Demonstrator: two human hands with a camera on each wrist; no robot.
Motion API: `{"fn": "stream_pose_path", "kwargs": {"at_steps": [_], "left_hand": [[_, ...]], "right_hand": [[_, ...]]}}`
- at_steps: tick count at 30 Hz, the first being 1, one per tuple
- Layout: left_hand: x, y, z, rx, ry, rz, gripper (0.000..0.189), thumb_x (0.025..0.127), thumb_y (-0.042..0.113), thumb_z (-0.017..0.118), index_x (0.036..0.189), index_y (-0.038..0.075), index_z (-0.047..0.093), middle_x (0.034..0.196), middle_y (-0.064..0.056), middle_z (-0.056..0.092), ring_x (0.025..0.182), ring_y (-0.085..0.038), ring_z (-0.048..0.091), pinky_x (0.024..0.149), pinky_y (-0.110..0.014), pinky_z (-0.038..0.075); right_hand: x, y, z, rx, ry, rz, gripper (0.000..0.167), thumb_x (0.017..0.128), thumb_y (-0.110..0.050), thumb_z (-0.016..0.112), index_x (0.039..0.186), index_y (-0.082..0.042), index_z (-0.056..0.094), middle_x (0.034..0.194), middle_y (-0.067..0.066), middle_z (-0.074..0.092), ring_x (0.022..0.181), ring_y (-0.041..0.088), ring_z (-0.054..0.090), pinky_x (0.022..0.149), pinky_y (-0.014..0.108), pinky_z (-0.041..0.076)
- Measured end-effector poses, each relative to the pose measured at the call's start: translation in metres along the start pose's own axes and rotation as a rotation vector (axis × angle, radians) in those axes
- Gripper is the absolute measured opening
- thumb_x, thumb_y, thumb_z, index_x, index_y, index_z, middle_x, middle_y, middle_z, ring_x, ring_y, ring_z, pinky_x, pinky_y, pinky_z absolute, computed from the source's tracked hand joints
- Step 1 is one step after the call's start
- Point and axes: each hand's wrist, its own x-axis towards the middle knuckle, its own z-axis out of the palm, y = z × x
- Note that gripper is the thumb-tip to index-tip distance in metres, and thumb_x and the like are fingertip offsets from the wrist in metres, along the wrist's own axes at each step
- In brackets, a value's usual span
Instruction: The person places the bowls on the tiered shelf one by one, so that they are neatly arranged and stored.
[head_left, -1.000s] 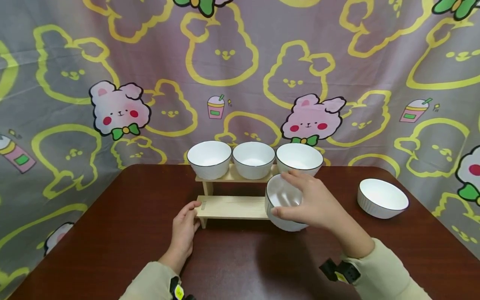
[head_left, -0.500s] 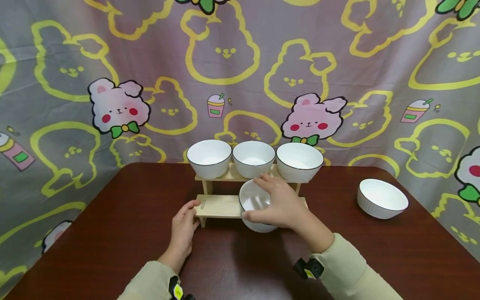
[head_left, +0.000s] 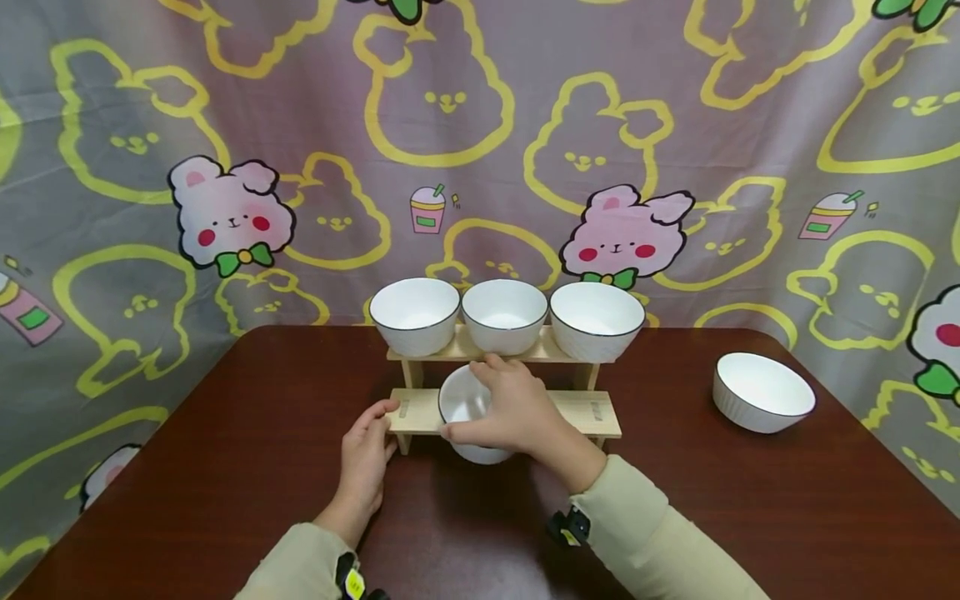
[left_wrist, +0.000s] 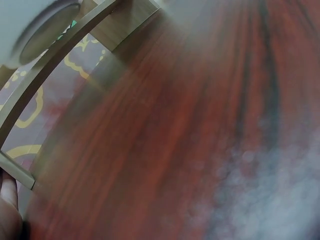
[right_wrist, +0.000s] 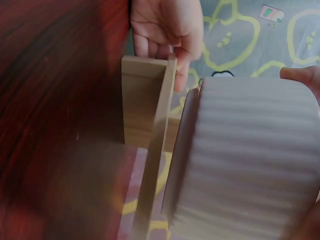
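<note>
My right hand [head_left: 517, 410] holds a white ribbed bowl [head_left: 461, 402] by its sides, thumb at the near side and fingers at the far side. This bowl, tilted, overlaps the lower board of a two-tier wooden rack [head_left: 581, 410]. In the right wrist view, the bowl's ribbed wall [right_wrist: 255, 150] is close over the board's edge [right_wrist: 159, 135]. With thumb and fingers, my left hand [head_left: 363, 462] grips the left end of the lower board. Three white dark-rimmed bowls stand along the upper tier: left [head_left: 416, 321], middle [head_left: 505, 321] and right [head_left: 597, 325].
Another white ribbed bowl [head_left: 763, 396] sits on the dark red-brown table [head_left: 247, 467], far to the right of the rack. Behind the table hangs a curtain [head_left: 465, 208] with a cartoon print.
My right hand has carried the bowl leftward along the lower board, from its right end to left of its middle. My left hand has kept its grip on the rack.
</note>
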Motion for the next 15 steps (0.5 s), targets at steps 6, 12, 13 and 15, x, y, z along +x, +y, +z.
{"fn": "stream_pose_path", "kwargs": {"at_steps": [6, 12, 13, 15], "left_hand": [[0.001, 0.0, 0.0, 0.003, 0.021, -0.008, 0.033, 0.094, 0.007, 0.035, 0.119, -0.004, 0.054, 0.128, -0.012, 0.048, 0.101, -0.007, 0.052, 0.087, -0.029, 0.044], [0.0, 0.0, 0.0, -0.023, 0.015, -0.01, 0.032, 0.094, 0.006, 0.035, 0.117, -0.004, 0.055, 0.126, -0.012, 0.05, 0.098, -0.004, 0.054, 0.08, -0.022, 0.046], [0.001, 0.001, 0.0, -0.021, 0.015, -0.009, 0.032, 0.094, 0.007, 0.035, 0.117, -0.004, 0.055, 0.126, -0.011, 0.049, 0.098, -0.004, 0.054, 0.08, -0.022, 0.046], [0.001, 0.001, 0.0, -0.018, 0.015, -0.01, 0.032, 0.094, 0.007, 0.035, 0.117, -0.004, 0.054, 0.126, -0.011, 0.049, 0.098, -0.003, 0.054, 0.08, -0.021, 0.046]], "right_hand": [[0.007, -0.011, 0.011, -0.031, -0.016, -0.011, 0.087, 0.059, -0.061, 0.069, 0.124, -0.005, 0.058, 0.131, 0.015, 0.051, 0.115, 0.036, 0.048, 0.082, 0.057, 0.043], [0.012, -0.018, 0.016, -0.047, -0.025, 0.035, 0.087, 0.059, -0.061, 0.068, 0.127, -0.008, 0.056, 0.135, 0.016, 0.048, 0.115, 0.036, 0.046, 0.082, 0.058, 0.04], [0.012, -0.018, 0.016, -0.049, -0.027, 0.042, 0.087, 0.059, -0.061, 0.068, 0.128, -0.009, 0.056, 0.135, 0.016, 0.048, 0.116, 0.036, 0.045, 0.083, 0.058, 0.04], [0.014, -0.02, 0.017, -0.055, -0.027, 0.049, 0.087, 0.059, -0.061, 0.067, 0.129, -0.011, 0.055, 0.136, 0.016, 0.047, 0.118, 0.036, 0.045, 0.083, 0.058, 0.039]]}}
